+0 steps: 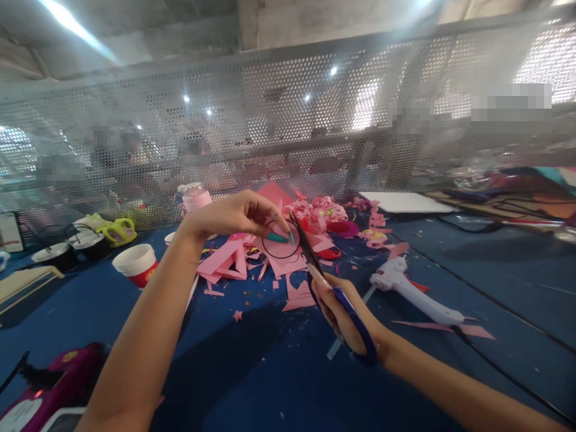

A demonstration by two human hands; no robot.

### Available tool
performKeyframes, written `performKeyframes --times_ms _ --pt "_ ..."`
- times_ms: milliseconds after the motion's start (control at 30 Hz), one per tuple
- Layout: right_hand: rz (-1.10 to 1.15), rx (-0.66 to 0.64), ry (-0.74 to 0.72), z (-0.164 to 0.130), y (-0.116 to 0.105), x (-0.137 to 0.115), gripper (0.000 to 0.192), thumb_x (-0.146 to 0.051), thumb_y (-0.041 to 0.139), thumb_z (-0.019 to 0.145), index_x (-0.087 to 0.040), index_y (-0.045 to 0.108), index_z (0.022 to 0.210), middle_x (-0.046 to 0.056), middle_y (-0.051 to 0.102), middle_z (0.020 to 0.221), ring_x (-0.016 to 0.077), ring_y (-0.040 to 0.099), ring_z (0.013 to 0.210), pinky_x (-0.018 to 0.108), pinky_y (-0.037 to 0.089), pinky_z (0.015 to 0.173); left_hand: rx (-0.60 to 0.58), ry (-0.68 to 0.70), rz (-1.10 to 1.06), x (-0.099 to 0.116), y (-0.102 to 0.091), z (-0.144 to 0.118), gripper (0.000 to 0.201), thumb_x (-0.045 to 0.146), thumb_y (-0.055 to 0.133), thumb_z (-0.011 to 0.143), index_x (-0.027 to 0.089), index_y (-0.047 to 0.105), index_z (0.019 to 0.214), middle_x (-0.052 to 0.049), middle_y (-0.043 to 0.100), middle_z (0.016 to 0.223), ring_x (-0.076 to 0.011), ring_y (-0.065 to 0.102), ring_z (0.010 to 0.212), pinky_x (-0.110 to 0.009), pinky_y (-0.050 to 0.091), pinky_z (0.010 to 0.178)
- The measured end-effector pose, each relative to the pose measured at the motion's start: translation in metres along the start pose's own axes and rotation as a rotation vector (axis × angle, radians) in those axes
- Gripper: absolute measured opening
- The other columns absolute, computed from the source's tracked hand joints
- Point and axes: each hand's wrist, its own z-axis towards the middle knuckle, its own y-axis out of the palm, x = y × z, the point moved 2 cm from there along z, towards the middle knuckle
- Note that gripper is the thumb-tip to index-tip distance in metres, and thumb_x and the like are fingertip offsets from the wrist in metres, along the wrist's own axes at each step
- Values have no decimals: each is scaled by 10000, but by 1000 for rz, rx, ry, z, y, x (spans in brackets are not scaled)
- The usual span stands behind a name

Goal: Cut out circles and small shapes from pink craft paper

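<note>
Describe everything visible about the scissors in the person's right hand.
The scissors have dark, slim blades and blue loop handles that look like plastic. The right hand grips the handles, its fingers through the loops. The blades point up and away from the person, slightly parted, held above the blue table. Their tips meet the pink paper with a drawn circle, which the left hand pinches.

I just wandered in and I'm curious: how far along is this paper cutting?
Early, it seems. Pink scraps already litter the blue table, so some trimming looks done. Right now the left hand holds a pink sheet with a drawn circle, and the right hand has the scissors at its edge. Most of the circle's outline looks uncut.
</note>
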Motion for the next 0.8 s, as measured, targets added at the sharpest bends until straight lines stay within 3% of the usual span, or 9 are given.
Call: performKeyframes --times_ms 333,800 --pt "-30 18 -1 1 -2 -1 453 -623 400 760 -186 447 648 -61 329 466 72 317 408 196 254 344 -4 -3 7 2 2 0 220 218 655 674 146 681 880 -45 666 734 -99 590 667 -197 468 598" --pt "-85 -24 -72 2 -3 3 396 -528 413 807 -198 381 590 -64 300 455 73 266 408 210 232 375 0 -4 36 4 1 -2 206 190 636 684 150 678 882 -56 680 799 -102 599 697 -211 472 633"
